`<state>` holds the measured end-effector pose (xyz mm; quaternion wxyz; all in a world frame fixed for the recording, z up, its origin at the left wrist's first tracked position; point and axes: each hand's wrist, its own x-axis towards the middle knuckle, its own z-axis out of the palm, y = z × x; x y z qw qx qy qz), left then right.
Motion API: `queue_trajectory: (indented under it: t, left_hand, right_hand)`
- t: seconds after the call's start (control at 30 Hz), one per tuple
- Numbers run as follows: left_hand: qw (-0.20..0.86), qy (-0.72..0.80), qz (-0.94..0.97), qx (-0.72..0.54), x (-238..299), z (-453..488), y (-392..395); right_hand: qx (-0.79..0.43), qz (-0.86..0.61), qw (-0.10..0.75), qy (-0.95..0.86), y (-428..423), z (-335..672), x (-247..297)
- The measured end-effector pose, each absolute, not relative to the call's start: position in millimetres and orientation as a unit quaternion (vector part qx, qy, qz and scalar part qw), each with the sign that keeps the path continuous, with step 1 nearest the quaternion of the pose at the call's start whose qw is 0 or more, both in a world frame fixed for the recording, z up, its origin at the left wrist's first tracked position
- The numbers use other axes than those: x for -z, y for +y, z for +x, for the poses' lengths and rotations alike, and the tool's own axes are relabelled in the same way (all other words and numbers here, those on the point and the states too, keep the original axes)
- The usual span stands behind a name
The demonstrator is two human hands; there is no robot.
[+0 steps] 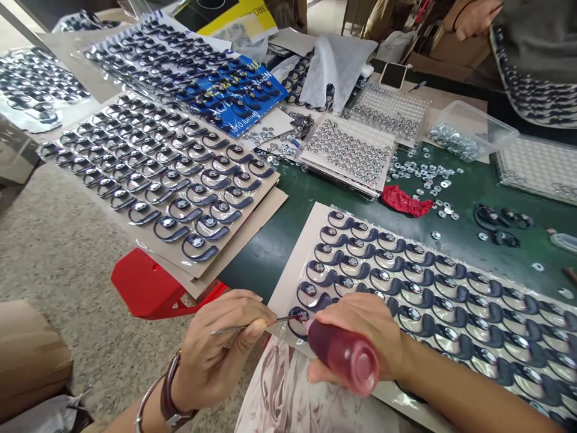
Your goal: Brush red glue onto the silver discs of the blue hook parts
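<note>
— Red bottle (345, 361), whose grip?
— Right hand (372, 328), closed round it. Base toward the camera, nozzle angled at the corner hook (296, 313).
— Left hand (225, 346)?
— Pinching a thin metal tool (232, 328) between thumb and fingers. Tip at that same corner hook, just beside the nozzle. Contact: can't tell.
— Where's the hook?
— Near left corner of the front card (300, 255), one of many dark hooks in rows. Right forearm crosses above some of the others.
— Next out?
— Green table (252, 258). Crumpled red cloth (406, 200) just past the card, loose washers (426, 174) near it.
— Behind?
— Clear trays (338, 179) of round metal pieces; tub (496, 126) with more washers, to their right. Phone (393, 75) farther back.
— Left side?
— Left card (246, 207), more hook rows, on stacked cardboard. Blue sheet (234, 123) beyond, hooks there too. Red plastic piece (146, 285) below.
— Anyone else?
— Another person's hand (478, 19), top right.
</note>
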<state>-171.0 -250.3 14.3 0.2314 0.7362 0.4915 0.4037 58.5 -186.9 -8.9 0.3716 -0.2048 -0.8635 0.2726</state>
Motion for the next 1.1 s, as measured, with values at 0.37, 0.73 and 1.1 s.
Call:
queue_trajectory:
  t: [0.37, 0.73, 1.1]
  left_hand:
    - [0.218, 0.498, 0.718, -0.435, -20, -168, -252]
    - [0.028, 0.368, 0.888, -0.274, -34, -131, -194]
    - [-0.010, 0.312, 0.904, -0.292, -16, -80, -115]
  right_hand:
    - [-0.643, -0.411, 0.265, -0.589, -154, 79, -39]
    - [-0.483, -0.478, 0.471, -0.563, -85, 132, -8]
    - [-0.407, -0.493, 0.489, -0.593, -48, 133, 2]
